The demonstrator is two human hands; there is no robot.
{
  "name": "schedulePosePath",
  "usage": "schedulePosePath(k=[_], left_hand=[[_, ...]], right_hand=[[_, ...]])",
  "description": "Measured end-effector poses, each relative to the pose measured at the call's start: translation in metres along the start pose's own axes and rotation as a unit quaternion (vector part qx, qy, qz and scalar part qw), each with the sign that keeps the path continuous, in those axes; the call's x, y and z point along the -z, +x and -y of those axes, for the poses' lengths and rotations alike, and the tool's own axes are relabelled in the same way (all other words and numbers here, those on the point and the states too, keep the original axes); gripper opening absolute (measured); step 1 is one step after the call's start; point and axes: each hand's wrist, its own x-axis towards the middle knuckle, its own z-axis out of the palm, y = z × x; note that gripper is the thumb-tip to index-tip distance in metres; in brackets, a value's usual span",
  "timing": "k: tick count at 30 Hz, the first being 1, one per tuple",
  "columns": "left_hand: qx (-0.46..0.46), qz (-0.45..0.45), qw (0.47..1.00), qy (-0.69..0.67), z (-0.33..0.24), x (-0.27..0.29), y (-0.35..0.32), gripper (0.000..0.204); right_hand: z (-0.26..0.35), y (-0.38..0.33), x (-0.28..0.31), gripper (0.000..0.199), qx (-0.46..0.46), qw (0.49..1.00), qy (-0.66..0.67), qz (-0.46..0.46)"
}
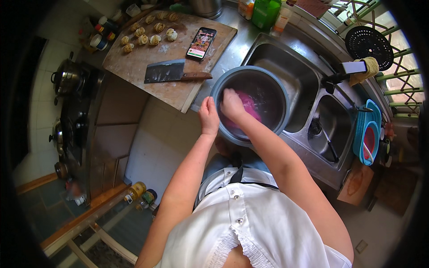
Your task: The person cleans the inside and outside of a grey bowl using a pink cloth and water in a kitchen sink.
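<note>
A grey-blue round basin (284, 117) sits at the left edge of the sink, in front of me. My left hand (208, 117) is closed on the basin's left rim. Inside the basin, my right hand (233, 105) has its fingers curled against a soft pink thing, like a cloth (248, 105), that lies in shiny liquid. Part of the pink thing is hidden behind that hand and wrist, and the fingers are slightly smeared by motion.
A wooden board (129, 62) at the left bears a cleaver (165, 70), a phone (201, 43) and several rolled dough pieces (154, 40). The steel double sink (304, 80) lies to the right, with a blue basket (360, 134) beyond. Pots (69, 77) stand on the far-left stove.
</note>
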Motion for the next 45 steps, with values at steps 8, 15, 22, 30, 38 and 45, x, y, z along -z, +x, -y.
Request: schedulePosePath(k=[8,15,22,30,38,45], left_hand=[[-0.012,-0.016,1.000,0.013,0.007,-0.001,0.001,0.033],[-0.005,-0.065,0.998,0.005,0.011,0.001,-0.014,0.040],[0.023,-0.067,0.997,0.017,0.014,0.011,-0.059,0.035],[-0.002,0.076,0.994,-0.076,0.007,0.026,0.029,0.035],[0.123,0.109,0.969,-0.185,0.018,0.017,0.033,0.029],[0.080,0.085,0.991,-0.058,0.007,0.025,0.015,0.035]], right_hand=[[-0.005,-0.050,0.052,0.013,-0.029,0.876,0.431,0.214],[0.023,-0.019,0.042,0.009,-0.055,0.861,0.499,0.083],[0.055,-0.017,0.001,0.011,-0.048,0.881,0.422,-0.209],[0.020,-0.055,0.046,0.016,0.028,0.833,0.503,0.228],[0.022,-0.055,0.037,0.014,0.030,0.885,0.436,0.160],[0.028,-0.004,0.022,0.012,-0.116,0.795,0.556,-0.215]])
